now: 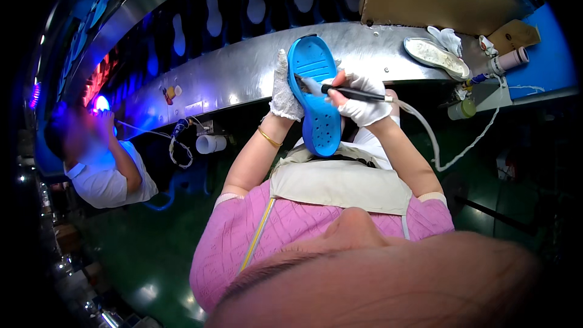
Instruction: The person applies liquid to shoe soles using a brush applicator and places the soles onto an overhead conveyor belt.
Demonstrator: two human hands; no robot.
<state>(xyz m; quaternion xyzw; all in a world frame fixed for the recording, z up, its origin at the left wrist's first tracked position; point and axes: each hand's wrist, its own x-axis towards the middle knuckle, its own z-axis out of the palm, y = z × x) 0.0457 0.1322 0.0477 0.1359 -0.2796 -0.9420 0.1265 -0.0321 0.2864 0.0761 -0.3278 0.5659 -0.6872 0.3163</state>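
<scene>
While my left hand (285,88) grips the blue sole (317,100) upright at 12 o'clock above my lap, my right hand (359,98), fingers pinched on a black tool (349,92), seems mid-trim, so next I would judge careful tracing along the edge.

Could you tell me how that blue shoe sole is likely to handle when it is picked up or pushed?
The blue shoe sole looks thin and moulded, so probably light and a little bendy. The gloved left hand holds it upright alone, which suggests little weight. Its flat shape makes rolling unlikely, and the grooves and holes probably aid grip.
</scene>
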